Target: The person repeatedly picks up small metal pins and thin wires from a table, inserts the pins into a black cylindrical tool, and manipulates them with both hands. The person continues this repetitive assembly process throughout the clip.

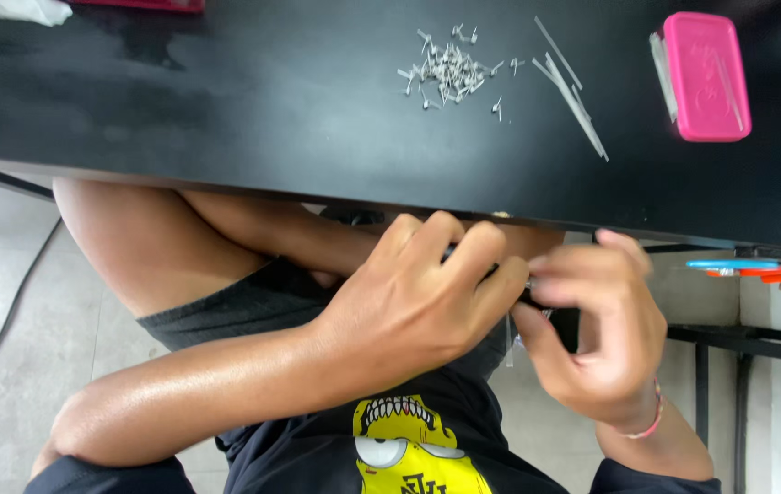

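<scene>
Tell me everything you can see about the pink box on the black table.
The pink box is a flat rectangular case with rounded corners, apparently plastic, with a faint raised design on its lid. It looks closed and lies flat near the table's far right part. A whitish strip runs along its left side. Neither hand touches it; thin metal strips lie apart to its left.

Table top is smooth black with a dull sheen, the pins and strips on it look like bright metal, the pink box is glossy plastic, and the shorts are matt dark cloth.
</scene>
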